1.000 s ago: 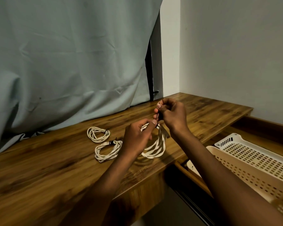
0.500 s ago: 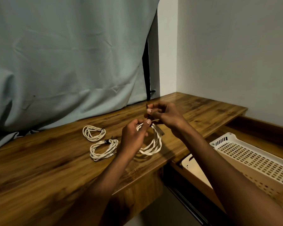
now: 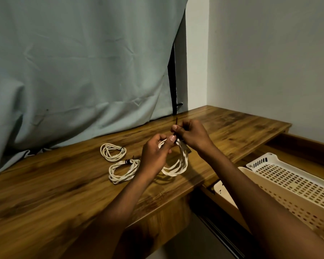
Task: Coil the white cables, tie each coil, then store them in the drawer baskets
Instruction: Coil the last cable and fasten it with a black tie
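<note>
Head view: left hand [image 3: 154,154] pinches the third coil [image 3: 177,163] while right hand [image 3: 192,135] grips its dark tie [image 3: 176,122]. Two tied coils [image 3: 120,161] lie left of the hands; baskets [image 3: 288,184], to their right, hold none visible.

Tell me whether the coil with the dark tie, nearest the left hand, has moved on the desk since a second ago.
No. The tied coil lies beside the far coil as before; only the camera shifted.

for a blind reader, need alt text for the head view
Two hands, left hand and right hand, fasten a dark tie on a white cable coil above a wooden desk. Two tied coils lie left; baskets sit right.
</note>
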